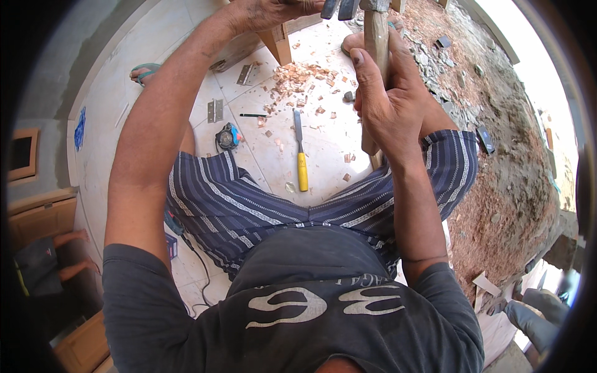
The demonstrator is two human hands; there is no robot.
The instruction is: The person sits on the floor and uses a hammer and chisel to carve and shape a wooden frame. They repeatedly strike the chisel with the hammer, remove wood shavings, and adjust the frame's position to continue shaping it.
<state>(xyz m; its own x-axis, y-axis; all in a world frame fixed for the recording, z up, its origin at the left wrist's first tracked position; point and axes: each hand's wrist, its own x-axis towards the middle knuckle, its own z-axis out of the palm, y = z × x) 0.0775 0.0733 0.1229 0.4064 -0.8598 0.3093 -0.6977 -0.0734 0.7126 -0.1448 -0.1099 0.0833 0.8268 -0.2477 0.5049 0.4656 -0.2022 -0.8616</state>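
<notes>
My right hand (392, 105) is closed round the wooden handle (375, 37) of a claw hammer, thumb laid along it. The dark metal claw (341, 9) of its head shows at the top edge. My left hand (273, 13) reaches to the upper edge, above a wooden piece (277, 45); its fingers are partly cut off, so what they hold cannot be told. Between my legs a chisel (302, 168) with a yellow handle lies on the tiles, blade pointing away. Beyond it are scattered wood chips (301, 79).
Left of the chisel lie a dark pencil (254, 115), a blue-black tape measure (228, 137) and two metal hinges, one (215, 110) nearer. A cable (205, 273) runs beside my left hip. Rubble and soil (497, 186) border the tiles at right. Other people's legs (535, 317) show at both sides.
</notes>
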